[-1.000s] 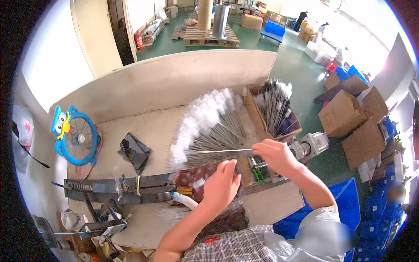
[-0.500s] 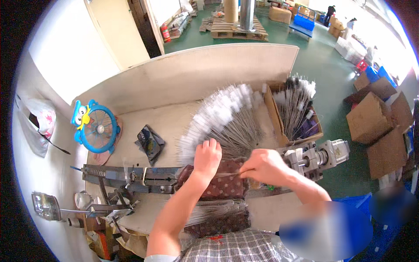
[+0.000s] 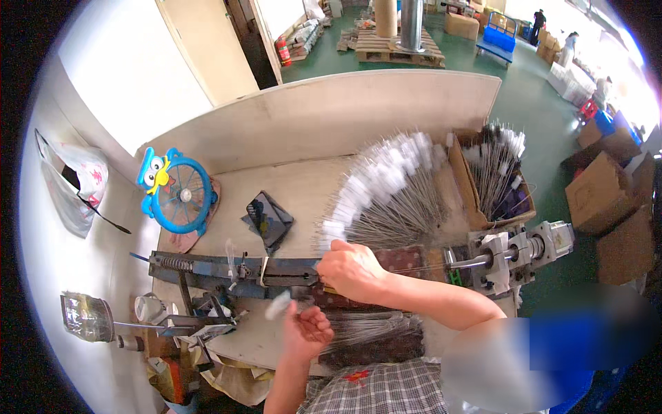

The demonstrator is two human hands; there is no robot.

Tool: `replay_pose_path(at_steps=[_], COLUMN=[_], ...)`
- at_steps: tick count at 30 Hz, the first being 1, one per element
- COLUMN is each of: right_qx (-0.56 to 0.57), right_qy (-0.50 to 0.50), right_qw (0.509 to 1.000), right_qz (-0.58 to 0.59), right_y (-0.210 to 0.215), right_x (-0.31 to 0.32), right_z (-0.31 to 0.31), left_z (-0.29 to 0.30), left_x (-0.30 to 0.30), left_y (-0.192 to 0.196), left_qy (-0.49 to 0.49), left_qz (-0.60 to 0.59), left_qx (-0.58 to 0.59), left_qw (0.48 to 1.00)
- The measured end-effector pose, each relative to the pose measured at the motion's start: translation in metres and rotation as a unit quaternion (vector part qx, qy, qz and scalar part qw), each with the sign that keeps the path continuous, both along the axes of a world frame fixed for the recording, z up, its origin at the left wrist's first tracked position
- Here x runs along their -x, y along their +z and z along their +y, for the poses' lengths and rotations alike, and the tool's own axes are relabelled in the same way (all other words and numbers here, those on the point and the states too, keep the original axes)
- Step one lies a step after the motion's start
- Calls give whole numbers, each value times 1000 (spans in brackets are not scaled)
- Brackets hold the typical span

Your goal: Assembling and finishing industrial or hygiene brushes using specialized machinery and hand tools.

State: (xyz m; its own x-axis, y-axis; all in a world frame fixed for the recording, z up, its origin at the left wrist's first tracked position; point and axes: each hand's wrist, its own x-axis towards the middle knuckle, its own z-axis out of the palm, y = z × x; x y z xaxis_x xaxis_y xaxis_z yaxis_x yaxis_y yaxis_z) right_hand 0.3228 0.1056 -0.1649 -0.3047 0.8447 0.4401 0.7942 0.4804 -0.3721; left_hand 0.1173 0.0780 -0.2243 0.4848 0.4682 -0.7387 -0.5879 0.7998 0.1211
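My right hand (image 3: pixel 348 270) reaches across to the jaw end of a long metal bench fixture (image 3: pixel 289 273), its fingers closed at the jaw. Whatever they pinch is hidden. Lower down, my left hand (image 3: pixel 309 328) is palm up, thumb apart from loosely curled fingers. Beside that thumb is a blurred white brush head (image 3: pixel 278 306); the left hand does not appear to grip it. Under my right forearm lies a dark red dotted cloth (image 3: pixel 400 261). Fanned out beyond my hands are several thin wire brushes (image 3: pixel 386 179) with white bristle ends. A bundle of wires (image 3: pixel 376 328) lies nearer me.
A cardboard box (image 3: pixel 469 183) of dark and white brushes stands at the right, behind a metal spindle unit (image 3: pixel 507 255). At the left are a blue toy-shaped fan (image 3: pixel 181 195) and a lamp (image 3: pixel 86 317). A dark folded packet (image 3: pixel 269 219) lies on the bench. An upright panel (image 3: pixel 331 110) closes its far side.
My right hand has moved left to the fixture's jaw. My left hand has dropped back toward me, turned palm up and opened. The white brush head now shows beside it. The view has shifted slightly.
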Motion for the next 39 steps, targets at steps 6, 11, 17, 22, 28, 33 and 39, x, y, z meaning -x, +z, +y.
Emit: replay_pose_path(at_steps=[6, 11, 17, 22, 28, 33, 39], right_qx=[11, 33, -48, 88, 73, 76, 187], right_qy=[-25, -24, -42, 30, -45, -16, -38], right_qw=[999, 997, 998, 995, 996, 997, 981], right_qz=[-32, -59, 20, 48, 30, 8, -23], right_y=[0, 9, 30, -12, -61, -55, -43], right_x=[5, 2, -17, -20, -10, -9, 9], right_z=[2, -2, -36, -72, -39, -38, -30], left_z=[11, 18, 5, -2, 9, -9, -43], left_x=[-23, -23, -54, -47, -32, 52, 176], left_y=[34, -12, 11, 0, 13, -21, -44], left_qy=[-101, -185, -60, -167, -291, 96, 367], left_qz=[246, 543, 272, 374, 506, 427, 402], left_qx=[-336, -532, -441, -499, -518, -327, -119], left_qw=[903, 623, 853, 764, 626, 837, 830])
